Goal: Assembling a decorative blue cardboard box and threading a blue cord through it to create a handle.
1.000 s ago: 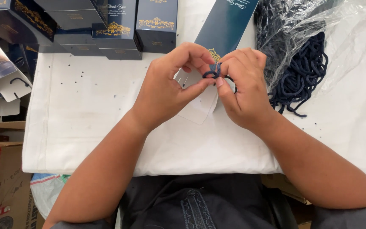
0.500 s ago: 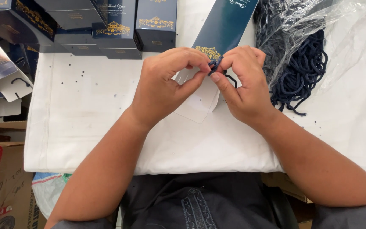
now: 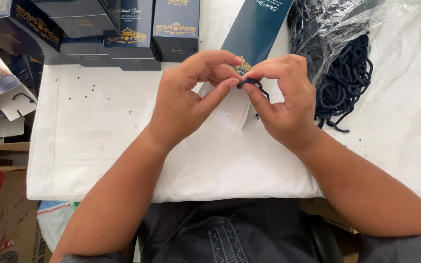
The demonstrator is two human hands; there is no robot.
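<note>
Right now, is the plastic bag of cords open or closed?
Open. The bag's mouth gapes and dark blue cords spill out onto the white cloth.

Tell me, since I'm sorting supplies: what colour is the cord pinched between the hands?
Dark navy blue cord, seen in the head view, the only one.

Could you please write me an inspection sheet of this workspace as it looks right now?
Surface: white cloth covering the table, dotted with small dark specks.
Job's things: short dark blue cord pinched over a flat dark blue gift bag with gold print; its white flap lies under the hands.
Clutter: made-up dark blue bags stacked far left; clear plastic bag of cords to the right.
Grippers: left hand and right hand both pinch the cord at the fingertips.
Cables: nothing seen.
Surroundings: cardboard box on the floor, left; flattened bags beyond the table edge.
</note>
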